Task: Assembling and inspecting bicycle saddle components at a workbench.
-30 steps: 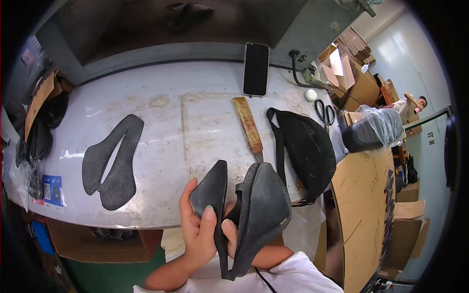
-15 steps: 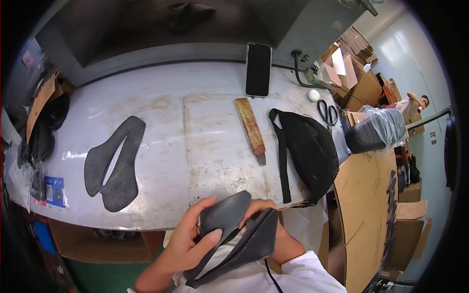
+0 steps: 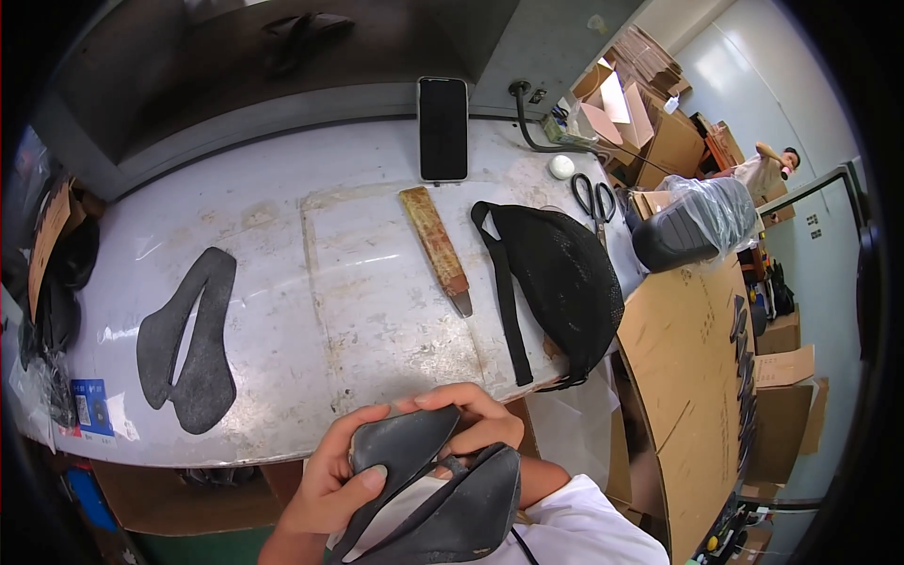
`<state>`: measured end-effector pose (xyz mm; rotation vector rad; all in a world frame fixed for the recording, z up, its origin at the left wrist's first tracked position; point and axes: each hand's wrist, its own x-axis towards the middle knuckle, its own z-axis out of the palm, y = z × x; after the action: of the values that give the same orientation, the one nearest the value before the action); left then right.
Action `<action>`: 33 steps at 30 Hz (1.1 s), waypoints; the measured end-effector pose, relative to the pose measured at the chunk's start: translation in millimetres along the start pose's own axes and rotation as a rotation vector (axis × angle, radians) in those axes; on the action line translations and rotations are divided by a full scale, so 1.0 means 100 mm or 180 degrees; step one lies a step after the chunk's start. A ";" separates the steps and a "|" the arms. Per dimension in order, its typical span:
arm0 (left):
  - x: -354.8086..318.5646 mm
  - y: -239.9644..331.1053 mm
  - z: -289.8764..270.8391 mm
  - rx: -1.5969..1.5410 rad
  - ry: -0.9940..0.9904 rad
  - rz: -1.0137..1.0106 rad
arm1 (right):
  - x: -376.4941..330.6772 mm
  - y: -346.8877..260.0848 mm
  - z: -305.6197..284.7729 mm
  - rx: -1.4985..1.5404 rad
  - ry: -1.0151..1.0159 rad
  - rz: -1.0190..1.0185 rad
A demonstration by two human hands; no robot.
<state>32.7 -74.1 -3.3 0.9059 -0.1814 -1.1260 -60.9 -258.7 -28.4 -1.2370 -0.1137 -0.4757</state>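
Both my hands hold a dark grey bicycle saddle [image 3: 405, 444] with a long split down its middle, at the table's front edge and over my lap. My left hand [image 3: 325, 476] grips its left wing, thumb on top and fingers round the outer edge. From the far side, my right hand [image 3: 482, 414] closes on the same wing, its fingertips at the edge and beside the split. On the table at the left lies a flat grey saddle-shaped pad [image 3: 207, 386] with a similar slot. The underside of the held saddle is hidden.
A knife [image 3: 435, 240] with a wrapped handle lies mid-table, left of a black mesh bag [image 3: 556, 282]. Behind stand a phone [image 3: 443, 132], a white ball [image 3: 561, 168] and scissors [image 3: 595, 200]. Cardboard [image 3: 687, 377] lies at the right; a person [image 3: 761, 174] is farther off.
My right hand has come up over the saddle's far edge, and its fingers now close on the left wing. The saddle has turned and sunk slightly. The whole view has shifted right.
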 end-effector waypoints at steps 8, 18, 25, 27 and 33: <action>-0.10 -0.03 0.01 0.0122 -0.0120 0.0158 | 0.08 -0.11 -0.06 0.0262 -0.0314 0.0243; -0.07 0.21 -0.03 0.1253 -0.0360 0.0217 | 0.02 -0.11 -0.05 -0.0544 -0.0010 -0.0095; 0.07 0.54 0.01 0.4008 -0.0280 0.1469 | -0.02 -0.13 0.07 -0.1164 -0.0952 0.0107; 0.13 0.51 0.01 0.3885 -0.0359 0.1444 | -0.04 -0.03 0.04 -0.1235 -0.0925 -0.0347; 0.05 0.41 0.05 0.4070 -0.0371 0.1763 | -0.02 -0.06 -0.04 -0.2661 -0.0271 -0.1392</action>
<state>61.1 -76.0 27.6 1.7456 -1.2631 -0.4366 -65.4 -263.2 -24.9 -2.0685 -0.2787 -0.9015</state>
